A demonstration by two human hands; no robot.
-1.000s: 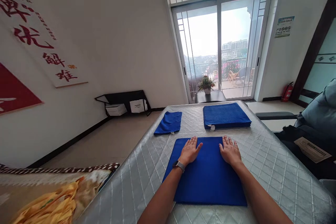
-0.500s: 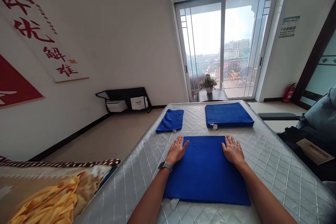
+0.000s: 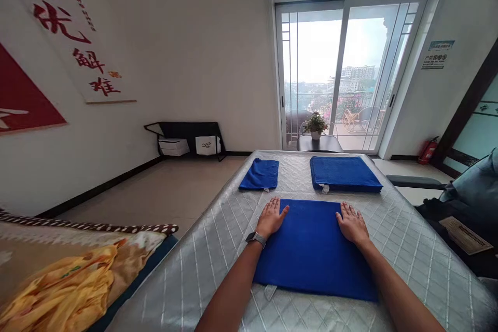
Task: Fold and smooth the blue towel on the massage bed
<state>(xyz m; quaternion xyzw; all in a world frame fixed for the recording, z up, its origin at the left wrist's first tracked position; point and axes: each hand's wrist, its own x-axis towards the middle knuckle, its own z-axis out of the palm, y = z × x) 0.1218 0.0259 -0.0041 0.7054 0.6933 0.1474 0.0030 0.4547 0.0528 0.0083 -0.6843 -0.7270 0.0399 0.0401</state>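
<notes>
Left hand point(image 3: 271, 218) and right hand point(image 3: 354, 224) lie flat at the far corners of the cloth point(image 3: 315, 257), fingers point(image 3: 275, 203) straight and released; it's spread on the surface point(image 3: 424, 244) (a stack point(image 3: 344, 172) sits beyond).

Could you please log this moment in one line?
near cloth: flat; left hand: open, at its left edge; right hand: open, at its right edge; stack: beyond

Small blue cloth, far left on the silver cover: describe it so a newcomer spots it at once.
Start with the silver quilted cover in the lower middle. Along its far side, beyond the left hand, lies the small blue cloth. It is the smallest of three blue items, with a thick stack to its right and a broad cloth nearer.
</notes>
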